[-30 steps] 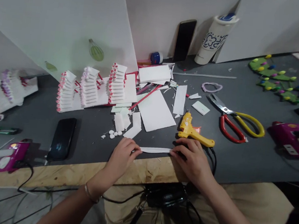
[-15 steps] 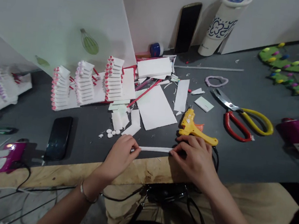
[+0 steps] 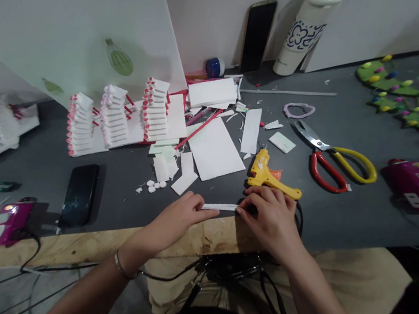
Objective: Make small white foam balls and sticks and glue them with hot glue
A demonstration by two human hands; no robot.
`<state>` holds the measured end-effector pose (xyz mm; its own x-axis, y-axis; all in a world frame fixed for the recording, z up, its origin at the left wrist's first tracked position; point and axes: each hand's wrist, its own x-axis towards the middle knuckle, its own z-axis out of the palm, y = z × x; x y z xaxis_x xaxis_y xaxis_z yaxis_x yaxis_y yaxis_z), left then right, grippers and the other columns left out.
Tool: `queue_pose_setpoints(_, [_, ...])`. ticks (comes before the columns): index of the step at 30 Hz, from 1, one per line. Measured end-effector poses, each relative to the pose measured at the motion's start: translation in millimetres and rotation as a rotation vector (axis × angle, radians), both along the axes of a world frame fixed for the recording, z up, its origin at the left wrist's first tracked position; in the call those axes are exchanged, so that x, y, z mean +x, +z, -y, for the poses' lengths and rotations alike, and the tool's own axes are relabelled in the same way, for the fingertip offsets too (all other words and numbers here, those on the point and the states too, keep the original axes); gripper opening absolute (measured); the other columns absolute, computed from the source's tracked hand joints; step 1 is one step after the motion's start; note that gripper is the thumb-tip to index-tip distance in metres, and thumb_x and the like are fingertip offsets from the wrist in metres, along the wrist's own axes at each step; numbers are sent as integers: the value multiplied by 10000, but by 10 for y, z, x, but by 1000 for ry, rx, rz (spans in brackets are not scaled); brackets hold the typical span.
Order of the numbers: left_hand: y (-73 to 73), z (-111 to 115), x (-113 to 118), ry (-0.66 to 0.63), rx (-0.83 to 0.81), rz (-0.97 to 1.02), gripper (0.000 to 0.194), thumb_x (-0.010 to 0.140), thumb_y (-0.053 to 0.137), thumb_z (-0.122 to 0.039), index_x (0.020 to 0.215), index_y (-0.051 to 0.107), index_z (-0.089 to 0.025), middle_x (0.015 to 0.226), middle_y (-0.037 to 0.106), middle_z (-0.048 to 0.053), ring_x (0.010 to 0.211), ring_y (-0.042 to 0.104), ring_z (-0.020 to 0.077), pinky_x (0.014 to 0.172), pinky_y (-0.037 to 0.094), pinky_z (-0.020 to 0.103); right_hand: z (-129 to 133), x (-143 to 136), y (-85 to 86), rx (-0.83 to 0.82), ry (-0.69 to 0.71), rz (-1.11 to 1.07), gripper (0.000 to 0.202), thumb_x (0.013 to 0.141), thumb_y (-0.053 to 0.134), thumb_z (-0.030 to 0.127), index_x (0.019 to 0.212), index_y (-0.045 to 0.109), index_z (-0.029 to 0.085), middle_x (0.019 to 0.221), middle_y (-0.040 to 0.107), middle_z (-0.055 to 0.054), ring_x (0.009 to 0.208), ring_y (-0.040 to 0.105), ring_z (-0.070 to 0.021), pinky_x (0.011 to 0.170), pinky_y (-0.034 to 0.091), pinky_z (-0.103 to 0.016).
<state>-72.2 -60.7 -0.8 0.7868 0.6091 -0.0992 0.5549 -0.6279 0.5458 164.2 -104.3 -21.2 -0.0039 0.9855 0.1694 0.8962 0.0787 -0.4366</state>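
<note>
A thin white strip [image 3: 220, 207] lies level near the table's front edge, between my two hands. My left hand [image 3: 184, 214] has its fingers closed on the strip's left end, with the index finger stretched along it. At the other end my right hand [image 3: 268, 215] pinches the strip between thumb and fingertips. Just beyond my right hand rests a yellow glue gun [image 3: 267, 175], its nozzle pointing away. A white card sheet [image 3: 215, 150] and several small white discs [image 3: 156, 186] lie beyond the strip.
Scissors [image 3: 332, 157] with red and yellow handles lie at right. Rows of small white rolls with red tips [image 3: 156, 111] stand at left. A dark phone [image 3: 79, 195] lies left of my hands; a tumbler [image 3: 302, 34] stands at the back. Purple devices [image 3: 416, 184] sit at the sides.
My left hand has slid right along the strip, its index finger now stretched out, so less of the strip shows. My right hand keeps its pinch. The view has shifted slightly.
</note>
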Motion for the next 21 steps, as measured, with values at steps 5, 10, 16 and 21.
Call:
queue_pose_setpoints(5, [-32, -55, -8, -85, 98, -78, 558, 898, 440, -49, 1366, 432, -352, 991, 522, 26, 891, 482, 143, 776, 460, 266, -29, 0, -36, 48, -8, -12, 143, 816, 648, 275, 678, 663, 242, 962, 680, -28, 931, 536, -248, 779, 289, -386])
queue_pose_setpoints(10, [11, -68, 39, -123, 165, -199, 504, 920, 427, -84, 1368, 427, -315, 942, 522, 29, 826, 478, 148, 709, 443, 250, 39, 7, -14, 100, -19, -12, 86, 841, 633, 265, 772, 672, 235, 1008, 692, -37, 951, 556, -245, 795, 322, -383])
queue_pose_setpoints(16, [74, -98, 70, -179, 155, -260, 407, 929, 424, -116, 1303, 480, -266, 917, 528, 35, 792, 468, 160, 673, 416, 263, 421, -305, -18, 216, 262, 92, 355, 942, 470, 269, 1272, 552, 168, 1264, 633, -74, 1243, 476, -199, 991, 334, -345])
queue_pose_setpoints(21, [70, -97, 72, -187, 160, -275, 391, 938, 403, -133, 1306, 474, -247, 910, 518, 37, 795, 461, 168, 677, 408, 273, 566, -445, -162, 89, 300, 209, 651, 915, 469, 509, 1409, 406, 90, 1459, 444, -110, 1358, 359, -217, 1108, 248, -364])
